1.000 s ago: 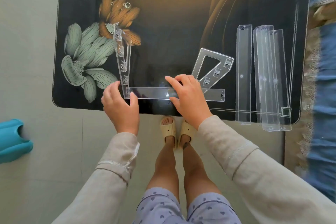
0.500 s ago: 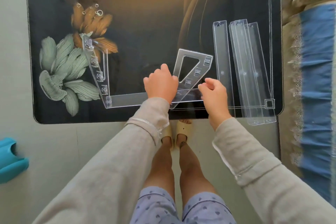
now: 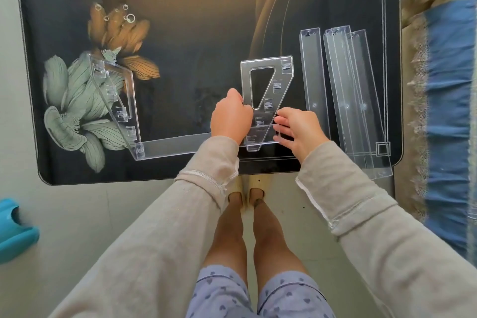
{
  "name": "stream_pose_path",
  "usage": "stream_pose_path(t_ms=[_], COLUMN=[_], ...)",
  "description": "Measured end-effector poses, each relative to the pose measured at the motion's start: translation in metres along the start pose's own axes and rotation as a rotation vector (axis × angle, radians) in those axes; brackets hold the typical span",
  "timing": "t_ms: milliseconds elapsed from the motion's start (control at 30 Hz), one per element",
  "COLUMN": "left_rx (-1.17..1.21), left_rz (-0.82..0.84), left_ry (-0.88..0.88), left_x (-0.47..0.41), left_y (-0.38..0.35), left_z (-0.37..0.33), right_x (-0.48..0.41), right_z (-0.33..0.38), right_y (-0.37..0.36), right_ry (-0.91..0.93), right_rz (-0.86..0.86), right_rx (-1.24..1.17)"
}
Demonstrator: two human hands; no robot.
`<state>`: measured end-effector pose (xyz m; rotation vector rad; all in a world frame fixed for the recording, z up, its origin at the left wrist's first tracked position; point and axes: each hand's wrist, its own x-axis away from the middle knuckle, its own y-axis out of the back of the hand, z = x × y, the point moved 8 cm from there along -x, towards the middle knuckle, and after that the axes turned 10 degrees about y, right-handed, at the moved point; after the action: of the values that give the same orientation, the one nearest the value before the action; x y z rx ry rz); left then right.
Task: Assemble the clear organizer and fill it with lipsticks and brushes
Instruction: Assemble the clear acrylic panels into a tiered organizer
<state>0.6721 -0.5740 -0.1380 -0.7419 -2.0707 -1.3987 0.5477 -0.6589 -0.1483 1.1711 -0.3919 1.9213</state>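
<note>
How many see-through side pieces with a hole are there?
2: one side piece stands fixed to the long strip's left end; the other side piece is between both hands at its right end.

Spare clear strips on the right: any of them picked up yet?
No. The spare clear strips lie flat on the table, apart from both hands, which are on the cut-out side panel instead.

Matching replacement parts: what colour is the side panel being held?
Clear, colourless side panel; head view shows it best.
</note>
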Motion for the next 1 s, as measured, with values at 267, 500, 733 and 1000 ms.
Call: stream_pose_path(t_ms=[267, 500, 733, 1000], left_rx=[-0.021, -0.524, -0.657, -0.426], left_rz=[0.055, -0.077, -0.136, -0.168], left_ry=[-0.326, -0.883, -1.109, -0.968], left_x=[0.026, 0.066, 0.083, 0.079], left_y=[-0.001, -0.022, -0.032, -0.021], left_z=[0.010, 0.012, 0.041, 0.039], right_x=[-0.002, 0.008, 0.009, 0.024], right_z=[0.007, 0.028, 0.044, 0.046], right_y=[0.003, 0.006, 0.006, -0.004], right_ry=[0.273, 0.562, 0.738, 0.945], right_rz=[-0.056, -0.066, -0.100, -0.077], right_rx=[0.240, 0.450, 0.562, 0.743])
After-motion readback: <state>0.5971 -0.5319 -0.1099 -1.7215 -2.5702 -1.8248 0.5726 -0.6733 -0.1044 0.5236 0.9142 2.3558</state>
